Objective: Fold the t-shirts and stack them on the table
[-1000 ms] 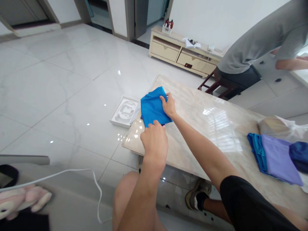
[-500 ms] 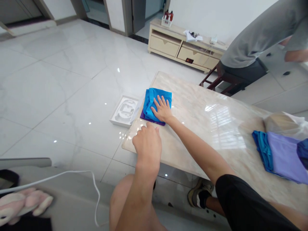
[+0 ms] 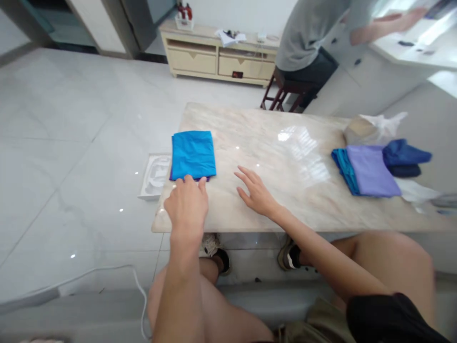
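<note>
The blue cloth lies folded on the near left part of the marble table, with the fingertips of the left hand at its near edge. Those fingers are loose and slightly curled, not gripping anything. The right hand is open with its fingers spread, just to the right of the cloth and apart from it, over the bare tabletop (whether it presses on the stone, I cannot tell).

The blue cloth is a smooth, neat rectangle, squared off at the corners. A purple cloth sits under it, showing only as a thin strip along the left and near edges. That makes two cloths in this stack and two hands at it.

At the table's right end lies a second group of three or four cloths: a teal one under a lilac one, and a dark blue bundle beside them. There is also one plastic bag. Beyond the left edge, a white tray lies on the floor. Across the room, one person in a gray shirt sits on a stool near a low cabinet.
</note>
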A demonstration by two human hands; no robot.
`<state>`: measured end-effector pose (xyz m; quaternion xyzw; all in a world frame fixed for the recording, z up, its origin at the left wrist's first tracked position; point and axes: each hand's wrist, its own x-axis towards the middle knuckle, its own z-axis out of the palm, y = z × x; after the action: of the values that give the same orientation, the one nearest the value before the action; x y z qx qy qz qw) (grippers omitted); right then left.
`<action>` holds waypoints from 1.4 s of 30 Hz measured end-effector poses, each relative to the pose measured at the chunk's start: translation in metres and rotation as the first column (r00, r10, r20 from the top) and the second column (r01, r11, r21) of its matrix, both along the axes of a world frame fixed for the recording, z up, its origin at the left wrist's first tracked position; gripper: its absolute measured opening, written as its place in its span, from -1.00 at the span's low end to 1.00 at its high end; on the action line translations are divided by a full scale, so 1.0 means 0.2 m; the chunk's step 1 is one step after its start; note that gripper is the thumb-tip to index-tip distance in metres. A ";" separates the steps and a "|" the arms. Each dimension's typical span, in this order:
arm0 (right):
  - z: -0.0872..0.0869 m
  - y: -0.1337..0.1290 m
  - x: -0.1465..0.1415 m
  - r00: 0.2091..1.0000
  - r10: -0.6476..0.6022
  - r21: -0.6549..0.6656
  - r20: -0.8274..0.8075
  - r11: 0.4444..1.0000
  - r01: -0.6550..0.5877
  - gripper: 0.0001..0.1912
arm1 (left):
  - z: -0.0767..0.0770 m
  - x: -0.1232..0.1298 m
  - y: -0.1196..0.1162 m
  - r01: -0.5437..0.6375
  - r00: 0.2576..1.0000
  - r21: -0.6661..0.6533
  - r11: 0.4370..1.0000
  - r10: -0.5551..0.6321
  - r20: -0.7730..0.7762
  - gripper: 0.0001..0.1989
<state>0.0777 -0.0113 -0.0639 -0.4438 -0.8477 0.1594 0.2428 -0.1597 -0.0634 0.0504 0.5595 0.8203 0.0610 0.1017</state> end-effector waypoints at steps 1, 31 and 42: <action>0.02 -0.18 0.21 0.997 -0.069 0.002 0.031 0.998 0.069 -0.47 | -0.02 0.01 0.02 0.033 0.999 0.056 0.998 -0.033 -0.009 -0.55; -0.10 -1.61 0.95 0.987 0.029 -0.461 0.160 0.886 0.049 -0.71 | -0.74 1.10 -1.52 0.376 0.762 0.063 0.925 -0.347 0.546 -0.73; -0.14 -1.67 0.76 0.966 0.111 -0.435 0.233 0.901 0.001 -0.78 | -0.72 1.02 -1.65 0.583 0.709 0.071 0.810 -0.549 0.442 -0.68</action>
<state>0.2288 -0.3459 -0.0926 -0.4787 -0.8276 0.2921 0.0244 0.0446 -0.3943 -0.0943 0.7505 0.5655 0.1221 0.3196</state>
